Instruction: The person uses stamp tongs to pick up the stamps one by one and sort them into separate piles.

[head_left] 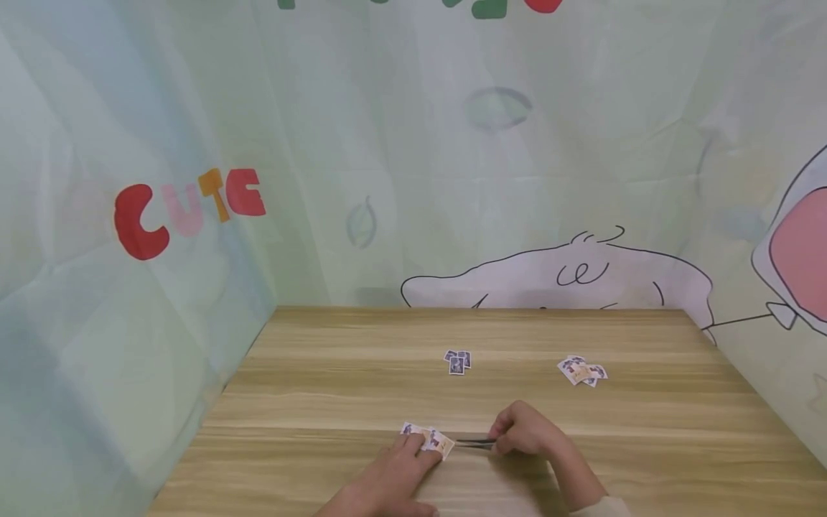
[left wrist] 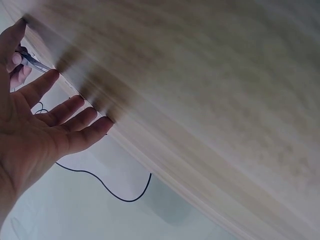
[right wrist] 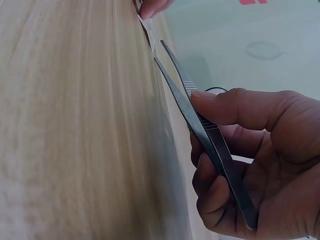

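Observation:
Two small stamp-like paper pieces, a right one [head_left: 442, 444] and a left one [head_left: 410, 429], lie at the table's front, partly overlapping. My left hand [head_left: 395, 474] rests its fingertips on them, covering part of both. In the left wrist view its fingers are spread and nearly straight, their tips against the wood. Metal tweezers [right wrist: 234, 187] are pinched between the thumb and fingers of my right hand [head_left: 526, 431]. The tweezers' tips stand apart and point left, close to the right paper piece's edge. I cannot tell whether they touch it.
Farther back on the wooden table [head_left: 336, 373] lies a small cluster of dark purple stamps [head_left: 457, 365]. Several light, orange-tinted stamps [head_left: 577, 370] overlap at the back right. Printed cloth walls [head_left: 362, 143] stand along the back and left.

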`<state>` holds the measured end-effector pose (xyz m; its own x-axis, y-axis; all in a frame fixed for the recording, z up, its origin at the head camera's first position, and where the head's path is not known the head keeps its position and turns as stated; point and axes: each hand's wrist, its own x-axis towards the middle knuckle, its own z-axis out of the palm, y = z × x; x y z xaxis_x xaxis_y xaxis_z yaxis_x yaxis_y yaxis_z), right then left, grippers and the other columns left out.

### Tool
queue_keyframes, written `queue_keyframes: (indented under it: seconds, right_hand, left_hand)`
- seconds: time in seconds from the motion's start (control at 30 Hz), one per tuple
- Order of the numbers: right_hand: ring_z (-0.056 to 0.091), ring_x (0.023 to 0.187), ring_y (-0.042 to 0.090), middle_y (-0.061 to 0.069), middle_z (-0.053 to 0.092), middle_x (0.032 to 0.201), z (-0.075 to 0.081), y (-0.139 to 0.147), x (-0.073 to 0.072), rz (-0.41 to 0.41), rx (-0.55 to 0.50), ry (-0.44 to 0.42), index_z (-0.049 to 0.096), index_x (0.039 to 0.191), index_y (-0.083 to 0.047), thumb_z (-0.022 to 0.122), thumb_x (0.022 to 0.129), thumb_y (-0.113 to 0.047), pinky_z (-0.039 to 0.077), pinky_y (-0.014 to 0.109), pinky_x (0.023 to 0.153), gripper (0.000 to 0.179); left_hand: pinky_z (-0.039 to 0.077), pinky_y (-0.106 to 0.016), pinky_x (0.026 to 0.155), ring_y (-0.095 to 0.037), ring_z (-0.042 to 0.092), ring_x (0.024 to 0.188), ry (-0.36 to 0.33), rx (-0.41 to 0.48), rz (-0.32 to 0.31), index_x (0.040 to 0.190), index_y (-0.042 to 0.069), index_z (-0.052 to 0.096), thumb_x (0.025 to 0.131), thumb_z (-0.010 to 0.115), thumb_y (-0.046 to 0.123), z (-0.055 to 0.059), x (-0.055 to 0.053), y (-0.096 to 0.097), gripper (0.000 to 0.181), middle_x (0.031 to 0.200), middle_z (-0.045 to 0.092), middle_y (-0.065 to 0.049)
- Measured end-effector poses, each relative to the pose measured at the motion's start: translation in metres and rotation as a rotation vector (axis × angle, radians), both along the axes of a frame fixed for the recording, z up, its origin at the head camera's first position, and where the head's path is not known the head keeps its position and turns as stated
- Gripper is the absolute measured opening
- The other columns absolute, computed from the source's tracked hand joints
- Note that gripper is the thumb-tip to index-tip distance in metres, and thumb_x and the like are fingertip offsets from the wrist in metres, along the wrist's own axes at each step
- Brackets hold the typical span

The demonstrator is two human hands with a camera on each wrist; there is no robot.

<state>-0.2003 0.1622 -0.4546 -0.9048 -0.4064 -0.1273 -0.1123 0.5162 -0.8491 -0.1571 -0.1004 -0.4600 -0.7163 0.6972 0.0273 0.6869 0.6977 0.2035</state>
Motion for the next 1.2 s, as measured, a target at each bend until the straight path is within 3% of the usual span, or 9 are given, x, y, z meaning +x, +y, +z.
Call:
queue_keyframes:
  seconds: [1.2]
  right_hand:
    - [0.052, 0.063, 0.016, 0.000, 0.062, 0.068, 0.0018, -0.0060, 0.0073, -0.002, -0.017, -0.029, 0.068, 0.078, 0.001, 0.075, 0.065, -0.002, 0.044, 0.032, 0.061, 0.015]
  left_hand:
    - [0.045, -0.050, 0.085, -0.029, 0.043, 0.114, -0.008, 0.008, 0.003, 0.125, 0.015, 0.055, 0.068, 0.073, 0.049, 0.0002, 0.0006, 0.0017, 0.069, 0.124, 0.045, -0.013]
